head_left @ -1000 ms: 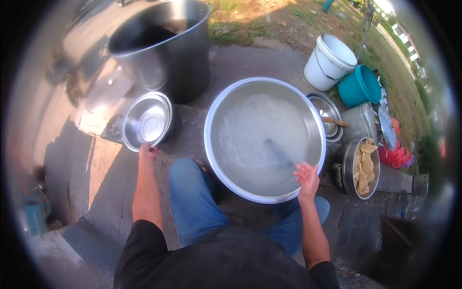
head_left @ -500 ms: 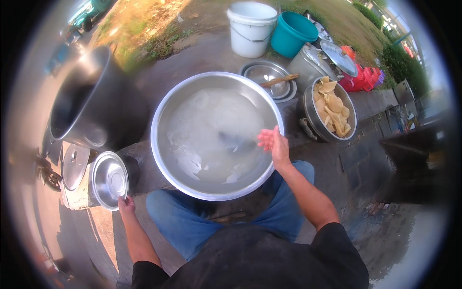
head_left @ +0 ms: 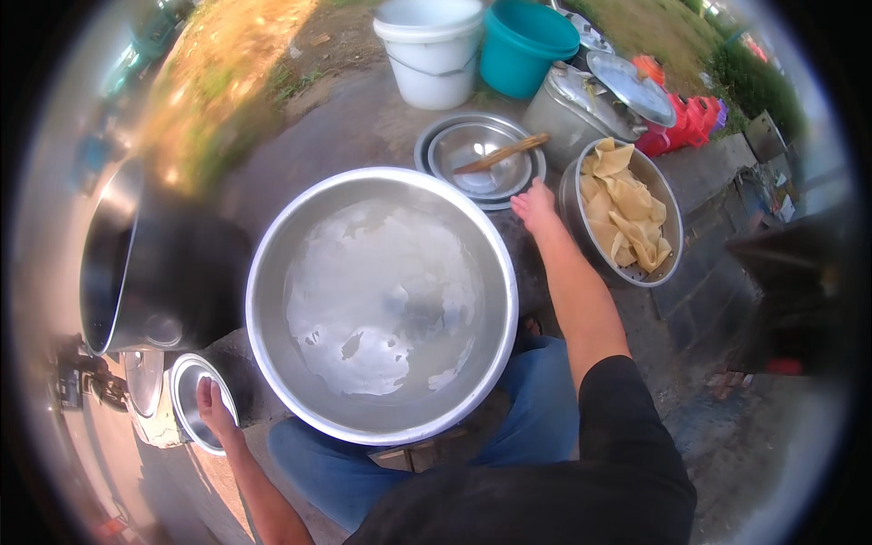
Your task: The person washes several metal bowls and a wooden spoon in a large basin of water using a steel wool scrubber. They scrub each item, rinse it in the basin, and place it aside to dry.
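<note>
Beyond the far right rim of the large steel basin (head_left: 381, 304), which held cloudy water, the right hand (head_left: 534, 207) hovered empty with fingers held loosely together, just short of the stacked shallow steel plates (head_left: 481, 156) where a wooden spatula (head_left: 501, 153) lay. Right of the basin stood a steel colander (head_left: 668, 263) of pale yellow wrappers (head_left: 627, 213). At the basin's near left, the left hand (head_left: 216, 411) gripped the rim of a small steel bowl (head_left: 193, 400), fingers pressed together inside it.
</note>
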Motion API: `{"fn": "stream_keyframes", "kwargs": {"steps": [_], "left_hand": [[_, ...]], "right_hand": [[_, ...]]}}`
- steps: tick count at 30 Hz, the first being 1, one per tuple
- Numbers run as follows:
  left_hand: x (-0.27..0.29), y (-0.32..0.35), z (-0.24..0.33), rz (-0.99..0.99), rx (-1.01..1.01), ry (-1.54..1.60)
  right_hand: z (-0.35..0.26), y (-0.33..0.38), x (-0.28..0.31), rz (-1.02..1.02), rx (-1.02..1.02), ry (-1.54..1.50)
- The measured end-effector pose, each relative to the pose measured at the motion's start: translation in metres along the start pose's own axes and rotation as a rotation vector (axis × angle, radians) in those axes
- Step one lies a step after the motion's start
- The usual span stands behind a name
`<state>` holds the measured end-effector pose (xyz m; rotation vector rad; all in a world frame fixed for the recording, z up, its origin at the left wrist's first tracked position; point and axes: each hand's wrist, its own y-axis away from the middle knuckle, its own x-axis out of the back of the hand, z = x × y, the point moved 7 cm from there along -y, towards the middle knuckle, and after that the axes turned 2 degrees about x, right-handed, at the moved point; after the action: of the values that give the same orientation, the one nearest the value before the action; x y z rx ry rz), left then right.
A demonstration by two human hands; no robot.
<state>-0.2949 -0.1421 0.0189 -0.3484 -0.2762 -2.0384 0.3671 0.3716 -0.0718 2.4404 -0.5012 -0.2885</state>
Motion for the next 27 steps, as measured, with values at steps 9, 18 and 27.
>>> {"fn": "stream_keyframes", "kwargs": {"steps": [9, 18, 27], "left_hand": [[-0.175, 0.022, 0.043, -0.208, 0.01, -0.554], [-0.181, 0.022, 0.051, -0.171, -0.044, -0.653], [-0.179, 0.029, 0.052, -0.148, 0.045, -0.669]], "right_hand": [[0.047, -0.066, -0.033, 0.026, -0.182, -0.081], [0.051, -0.085, -0.035, 0.089, -0.19, -0.078], [0.048, -0.075, -0.044, 0.128, -0.217, -0.007]]}}
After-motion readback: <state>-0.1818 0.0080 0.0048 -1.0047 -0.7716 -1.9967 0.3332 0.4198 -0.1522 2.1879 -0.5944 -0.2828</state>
